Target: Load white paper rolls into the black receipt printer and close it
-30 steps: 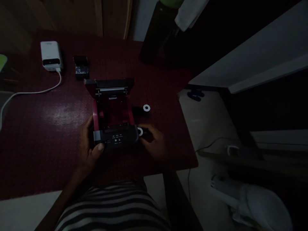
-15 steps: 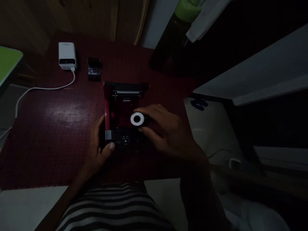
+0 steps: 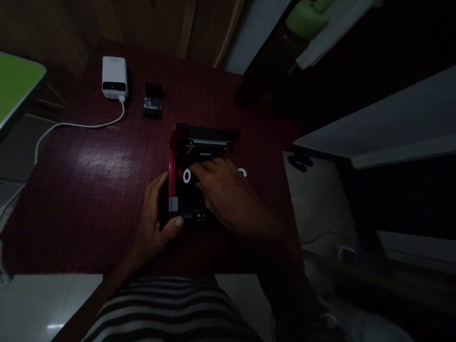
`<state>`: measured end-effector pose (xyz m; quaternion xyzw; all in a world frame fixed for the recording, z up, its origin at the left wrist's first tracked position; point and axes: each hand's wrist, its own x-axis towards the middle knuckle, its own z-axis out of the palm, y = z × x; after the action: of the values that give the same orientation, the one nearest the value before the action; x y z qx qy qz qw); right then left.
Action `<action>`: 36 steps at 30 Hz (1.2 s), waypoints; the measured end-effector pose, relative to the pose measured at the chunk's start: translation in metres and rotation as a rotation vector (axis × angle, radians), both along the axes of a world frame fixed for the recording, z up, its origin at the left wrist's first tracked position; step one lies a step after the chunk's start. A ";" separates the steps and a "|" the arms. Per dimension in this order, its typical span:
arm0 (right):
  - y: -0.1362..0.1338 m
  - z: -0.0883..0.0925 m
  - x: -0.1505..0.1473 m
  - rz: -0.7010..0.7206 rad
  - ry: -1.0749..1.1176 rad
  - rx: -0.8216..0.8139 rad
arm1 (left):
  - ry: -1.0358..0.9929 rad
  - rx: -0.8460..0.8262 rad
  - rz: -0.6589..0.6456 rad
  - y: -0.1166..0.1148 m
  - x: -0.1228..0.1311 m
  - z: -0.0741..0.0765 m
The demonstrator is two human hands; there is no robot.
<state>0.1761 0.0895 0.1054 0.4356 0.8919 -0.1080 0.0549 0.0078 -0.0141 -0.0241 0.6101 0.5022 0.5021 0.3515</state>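
Note:
A small red and black printer (image 3: pixel 172 178) stands on the table with its lid (image 3: pixel 208 133) raised at the back. Buttons sit along its front panel. My left hand (image 3: pixel 155 216) steadies it, with the fingers along its left side and the thumb over the front corner. In my right hand (image 3: pixel 228 192) is a dark roll with white ring ends (image 3: pixel 187 175), lying crosswise within the printer's open bay. The hand covers the roll's middle; part of the other white end shows at the right. Dim light hides the inside of the bay.
A white power bank (image 3: pixel 114 76) with a white cable (image 3: pixel 89 126) lies at the back left of the red table (image 3: pixel 89 199). Beside it is a small black object (image 3: pixel 153 100). A green-capped bottle (image 3: pixel 306 21) stands at the back right. A green panel (image 3: pixel 17 80) juts in at the left.
My right hand has moved left over the printer and turned the roll from end-up to lying across the bay. My left hand keeps its hold. The whole view has shifted slightly.

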 end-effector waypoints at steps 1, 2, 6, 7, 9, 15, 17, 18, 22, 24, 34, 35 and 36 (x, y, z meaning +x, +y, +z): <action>0.001 -0.002 -0.002 -0.001 -0.017 0.021 | 0.002 -0.003 0.000 0.000 0.000 0.000; 0.003 -0.006 -0.003 -0.003 -0.031 0.037 | 0.005 -0.007 0.000 0.000 0.000 0.001; 0.013 -0.022 -0.005 -0.009 -0.002 -0.015 | -0.005 -0.018 0.005 0.000 0.000 0.001; 0.016 -0.025 -0.004 -0.011 0.022 -0.036 | -0.007 -0.018 0.004 0.000 0.000 0.001; 0.019 -0.029 -0.003 -0.020 0.052 -0.057 | -0.004 -0.013 0.004 0.001 0.000 0.001; 0.013 -0.032 0.010 -0.031 0.223 -0.104 | -0.018 -0.016 0.003 -0.001 -0.002 0.000; 0.009 -0.029 0.021 -0.003 0.335 -0.126 | -0.040 -0.034 -0.016 -0.003 -0.004 0.005; 0.006 -0.027 0.027 0.026 0.382 -0.134 | -0.053 -0.057 -0.016 -0.003 -0.005 0.009; -0.010 -0.019 0.051 0.112 0.529 -0.150 | -0.099 -0.155 0.115 0.019 -0.010 0.030; -0.019 -0.020 0.057 0.108 0.573 -0.107 | -0.142 -0.093 0.166 0.046 -0.012 0.039; -0.067 -0.058 0.049 -0.076 0.634 0.434 | -0.137 0.030 0.209 0.088 0.003 0.065; -0.074 -0.061 0.049 -0.093 0.623 0.473 | -0.140 0.005 0.209 0.078 0.004 0.063; -0.079 -0.063 0.048 -0.110 0.612 0.504 | -0.142 -0.031 0.216 0.068 0.004 0.061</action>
<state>0.2243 0.0104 0.0422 0.4304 0.8409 -0.0134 -0.3278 0.0123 0.0537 0.0372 0.5099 0.5465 0.5712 0.3392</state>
